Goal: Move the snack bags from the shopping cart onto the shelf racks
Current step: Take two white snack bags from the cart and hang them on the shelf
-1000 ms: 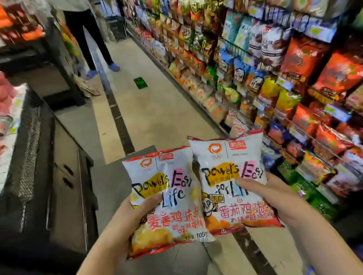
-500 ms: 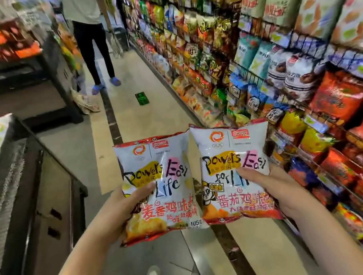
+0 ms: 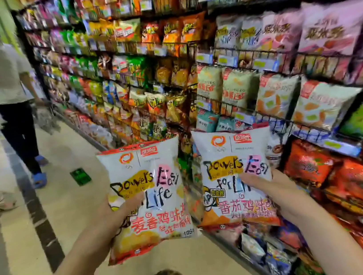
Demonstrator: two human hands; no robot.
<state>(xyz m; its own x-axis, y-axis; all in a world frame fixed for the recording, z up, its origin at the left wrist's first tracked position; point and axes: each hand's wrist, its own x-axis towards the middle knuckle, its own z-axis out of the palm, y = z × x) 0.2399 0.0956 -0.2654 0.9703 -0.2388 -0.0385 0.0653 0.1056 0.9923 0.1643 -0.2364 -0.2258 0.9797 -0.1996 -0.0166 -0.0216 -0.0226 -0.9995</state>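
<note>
I hold two white and red snack bags upright side by side in front of me. My left hand grips the left snack bag by its left edge, thumb across the front. The right snack bag is held the same way by my right hand, thumb on its printed face. Both bags hang in the air before the shelf racks, which are packed with snack bags and run along the right side. No shopping cart shows in this view.
The tiled aisle floor runs off to the left. A person in a light shirt and blue slippers walks away down the aisle. A green sticker lies on the floor. Wire rack fronts with price tags jut toward me.
My view has turned right and up toward the shelf racks, and the black counter on the left has left the frame. Both bags stay gripped and have risen slightly.
</note>
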